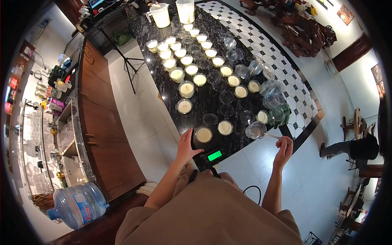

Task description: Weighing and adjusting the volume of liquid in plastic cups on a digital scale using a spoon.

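Observation:
My left hand (185,147) is at the left edge of a black digital scale (201,160), thumb and fingers apart, holding nothing. On the scale stands a clear cup of cream-coloured liquid (204,134), just beyond my thumb; whether I touch it is unclear. The scale's display (215,156) glows green. In my right hand (284,151) is the handle of a thin spoon (272,135), whose far end reaches into a clear container (255,131) near the counter's edge. Two more filled cups, one between the scale and container (225,127) and one behind the container (262,116), stand close by.
Rows of cream-filled cups (186,88) and clear empty cups or lids (219,85) cover the dark stone counter (196,116). Two pitchers (160,16) stand at its far end. Stacked clear plastic pieces (272,92) and a dark green cloth (283,115) line the right edge. A tripod (125,58) stands left.

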Demonstrator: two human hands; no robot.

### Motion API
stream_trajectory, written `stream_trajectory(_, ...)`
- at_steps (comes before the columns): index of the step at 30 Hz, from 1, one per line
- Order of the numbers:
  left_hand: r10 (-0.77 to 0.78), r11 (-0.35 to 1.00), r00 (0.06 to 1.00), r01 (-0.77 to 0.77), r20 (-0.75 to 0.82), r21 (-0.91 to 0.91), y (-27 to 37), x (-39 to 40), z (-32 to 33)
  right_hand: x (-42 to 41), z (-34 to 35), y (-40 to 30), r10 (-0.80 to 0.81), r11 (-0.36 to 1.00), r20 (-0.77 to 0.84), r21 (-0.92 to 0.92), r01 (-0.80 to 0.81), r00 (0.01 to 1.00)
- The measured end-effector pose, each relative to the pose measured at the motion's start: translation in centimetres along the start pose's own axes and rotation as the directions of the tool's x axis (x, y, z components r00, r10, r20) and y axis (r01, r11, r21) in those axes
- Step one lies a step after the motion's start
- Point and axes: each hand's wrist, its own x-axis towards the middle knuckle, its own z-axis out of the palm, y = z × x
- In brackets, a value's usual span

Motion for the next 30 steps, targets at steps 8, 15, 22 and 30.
stream_trajectory(8,0.012,1.000,1.000,-0.011,-0.009,0.025,-0.1,0.8,0.8,-3.2,7.9,3.4,0.291,0.907,0.340,0.198,-0.371,0.894)
stream_trajectory(15,0.026,0.998,1.000,-0.026,-0.007,0.051,-0.3,1.3,1.0,-4.7,11.3,5.6,0.253,0.875,0.432,0.279,-0.395,0.866)
stream_trajectory(22,0.069,0.995,0.998,-0.069,-0.006,0.078,-0.8,1.0,1.1,-5.8,11.9,6.7,0.266,0.878,0.474,0.241,-0.414,0.840)
stream_trajectory(30,0.067,0.994,0.998,-0.066,-0.006,0.087,-0.8,1.0,1.2,-5.8,12.6,7.0,0.259,0.904,0.485,0.182,-0.386,0.835)
